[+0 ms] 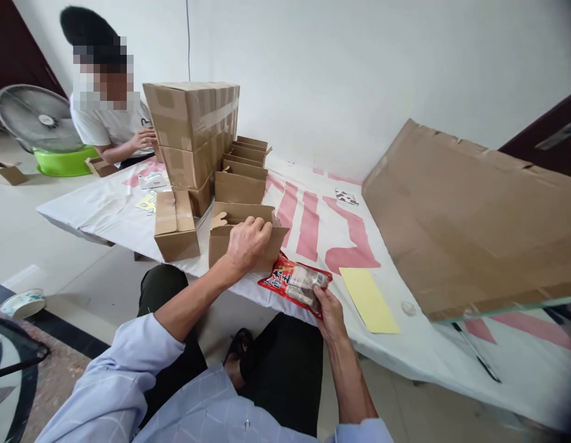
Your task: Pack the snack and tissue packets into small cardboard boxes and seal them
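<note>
My left hand (249,242) is closed over the near wall of an open cardboard box (219,247), its fingers curled inside. The box stands upright at the table's front edge, and its contents are mostly hidden. My right hand (330,309) pinches the right end of a red plastic food packet (292,280) with a pale label and printed characters. The packet lies tilted just right of the box, over the table edge. To the left of the box stands a smaller carton (176,231) with its top folded down.
Several open boxes (242,184) line up behind mine, beside a stack of taped cartons (193,123). A yellow sheet (369,299) lies on the white cloth. At right leans a big cardboard sheet (470,221). Another person (110,123) sits far left near a fan (36,117).
</note>
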Action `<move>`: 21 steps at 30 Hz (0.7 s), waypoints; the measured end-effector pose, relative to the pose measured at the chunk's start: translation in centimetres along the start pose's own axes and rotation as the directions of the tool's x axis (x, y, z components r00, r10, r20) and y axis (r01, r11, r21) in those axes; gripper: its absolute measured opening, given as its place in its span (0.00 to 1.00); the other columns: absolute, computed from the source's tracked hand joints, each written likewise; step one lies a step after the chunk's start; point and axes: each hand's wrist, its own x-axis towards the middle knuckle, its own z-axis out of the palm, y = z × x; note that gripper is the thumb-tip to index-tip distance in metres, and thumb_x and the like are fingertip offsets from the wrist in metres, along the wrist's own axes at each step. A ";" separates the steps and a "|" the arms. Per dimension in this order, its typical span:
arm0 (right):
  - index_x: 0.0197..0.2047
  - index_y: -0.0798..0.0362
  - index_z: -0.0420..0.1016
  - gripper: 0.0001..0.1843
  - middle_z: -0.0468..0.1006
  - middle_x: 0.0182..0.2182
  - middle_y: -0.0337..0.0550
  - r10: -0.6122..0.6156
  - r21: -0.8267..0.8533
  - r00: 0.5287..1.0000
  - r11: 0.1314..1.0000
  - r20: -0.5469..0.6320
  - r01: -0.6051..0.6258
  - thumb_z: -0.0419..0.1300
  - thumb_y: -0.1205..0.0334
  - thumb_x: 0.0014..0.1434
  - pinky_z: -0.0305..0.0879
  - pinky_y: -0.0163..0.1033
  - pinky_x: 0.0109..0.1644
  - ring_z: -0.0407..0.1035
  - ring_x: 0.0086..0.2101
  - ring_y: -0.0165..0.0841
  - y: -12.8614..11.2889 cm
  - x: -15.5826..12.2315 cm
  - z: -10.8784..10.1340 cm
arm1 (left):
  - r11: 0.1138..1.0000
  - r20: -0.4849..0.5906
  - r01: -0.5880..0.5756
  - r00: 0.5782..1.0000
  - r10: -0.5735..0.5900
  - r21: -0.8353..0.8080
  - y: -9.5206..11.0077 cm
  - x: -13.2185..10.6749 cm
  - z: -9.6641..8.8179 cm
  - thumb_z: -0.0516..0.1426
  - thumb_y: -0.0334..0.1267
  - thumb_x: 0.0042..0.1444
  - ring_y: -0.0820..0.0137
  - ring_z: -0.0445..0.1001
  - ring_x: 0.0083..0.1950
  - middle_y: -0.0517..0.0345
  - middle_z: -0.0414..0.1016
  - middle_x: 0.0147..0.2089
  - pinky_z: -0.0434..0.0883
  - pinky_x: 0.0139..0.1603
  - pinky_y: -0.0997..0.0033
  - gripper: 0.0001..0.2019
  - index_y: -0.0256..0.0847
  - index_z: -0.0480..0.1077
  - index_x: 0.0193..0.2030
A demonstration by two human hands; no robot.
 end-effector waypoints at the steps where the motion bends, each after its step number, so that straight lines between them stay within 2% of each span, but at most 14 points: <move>1: 0.46 0.56 0.88 0.32 0.92 0.41 0.49 -0.004 -0.036 1.000 0.999 0.009 0.004 0.85 0.44 0.44 0.86 0.43 0.46 0.87 0.39 0.41 -0.4 0.2 0.4 | 1.000 0.038 -0.003 0.999 0.004 -0.021 0.0 0.2 -0.4 0.52 0.29 0.75 0.56 0.80 0.53 0.45 0.83 0.52 0.72 0.42 0.60 0.15 0.41 0.80 0.54; 4: 0.47 0.55 0.87 0.34 0.91 0.38 0.47 -0.024 -0.176 1.000 0.984 0.007 0.024 0.83 0.42 0.44 0.85 0.41 0.43 0.86 0.37 0.41 -1.3 1.3 1.1 | 0.997 0.048 -0.003 0.999 0.007 -0.079 -1.4 -0.1 -1.6 0.57 0.32 0.72 0.55 0.80 0.56 0.46 0.83 0.58 0.75 0.46 0.60 0.14 0.45 0.80 0.59; 7: 0.46 0.55 0.86 0.35 0.90 0.37 0.46 -0.054 -0.320 0.999 0.946 0.002 0.052 0.81 0.38 0.43 0.83 0.43 0.42 0.85 0.36 0.42 -1.9 2.5 1.4 | 0.989 0.029 -0.035 0.999 0.040 -0.145 -5.1 -1.1 -2.4 0.67 0.41 0.64 0.48 0.74 0.68 0.44 0.81 0.66 0.76 0.62 0.52 0.21 0.44 0.79 0.64; 10: 0.52 0.55 0.84 0.37 0.90 0.40 0.50 -0.129 -0.458 0.991 0.879 0.043 0.135 0.74 0.34 0.50 0.82 0.46 0.44 0.85 0.40 0.46 -2.0 3.4 1.1 | 0.944 0.199 -0.098 0.966 0.167 -0.316 -9.4 -2.6 -2.6 0.67 0.50 0.65 0.48 0.73 0.71 0.45 0.81 0.66 0.71 0.72 0.51 0.24 0.43 0.80 0.64; 12: 0.58 0.55 0.82 0.37 0.89 0.44 0.54 -0.235 -0.591 0.969 0.773 0.074 0.233 0.69 0.35 0.57 0.81 0.51 0.49 0.84 0.44 0.49 -2.0 3.8 0.7 | 0.911 0.276 -0.100 0.935 0.224 -0.400 -11.6 -3.6 -2.5 0.63 0.55 0.67 0.50 0.74 0.72 0.47 0.80 0.68 0.71 0.72 0.55 0.26 0.46 0.78 0.67; 14: 0.60 0.56 0.81 0.34 0.88 0.50 0.58 -0.397 -0.740 0.913 0.587 0.090 0.329 0.66 0.40 0.60 0.79 0.57 0.56 0.82 0.49 0.52 -2.0 4.1 0.4 | 0.903 0.332 -0.104 0.908 0.257 -0.416 -12.8 -4.2 -2.2 0.63 0.56 0.66 0.50 0.75 0.71 0.48 0.79 0.69 0.72 0.69 0.57 0.29 0.47 0.77 0.70; 16: 0.59 0.56 0.81 0.29 0.86 0.53 0.62 -0.550 -0.831 0.825 0.395 0.129 0.393 0.65 0.46 0.62 0.75 0.62 0.63 0.79 0.55 0.54 -1.9 4.2 0.4 | 0.924 0.374 -0.114 0.891 0.257 -0.364 -13.0 -4.5 -1.8 0.62 0.52 0.66 0.50 0.78 0.67 0.47 0.82 0.64 0.72 0.67 0.56 0.25 0.46 0.79 0.66; 17: 0.58 0.56 0.81 0.26 0.85 0.54 0.62 -0.598 -0.844 0.785 0.329 0.162 0.425 0.64 0.48 0.64 0.75 0.62 0.64 0.77 0.56 0.54 -1.8 4.0 0.6 | 0.940 0.381 -0.122 0.891 0.245 -0.320 -12.6 -4.4 -1.5 0.59 0.49 0.67 0.50 0.80 0.64 0.47 0.83 0.61 0.72 0.66 0.55 0.21 0.45 0.81 0.62; 19: 0.57 0.54 0.82 0.21 0.84 0.53 0.60 -0.636 -0.813 0.730 0.273 0.248 0.514 0.62 0.51 0.68 0.76 0.61 0.64 0.77 0.56 0.52 -1.4 3.2 1.7 | 0.970 0.375 -0.125 0.906 0.198 -0.211 -11.0 -4.2 -1.0 0.53 0.43 0.70 0.51 0.82 0.58 0.44 0.85 0.52 0.72 0.64 0.54 0.17 0.42 0.84 0.51; 21: 0.58 0.52 0.81 0.19 0.84 0.53 0.57 -0.622 -0.729 0.701 0.289 0.349 0.620 0.61 0.51 0.71 0.78 0.57 0.62 0.78 0.54 0.49 -0.7 2.0 3.4 | 0.994 0.353 -0.062 0.931 0.088 -0.085 -8.4 -3.9 -0.6 0.49 0.39 0.72 0.49 0.83 0.55 0.39 0.85 0.48 0.73 0.59 0.53 0.20 0.39 0.83 0.47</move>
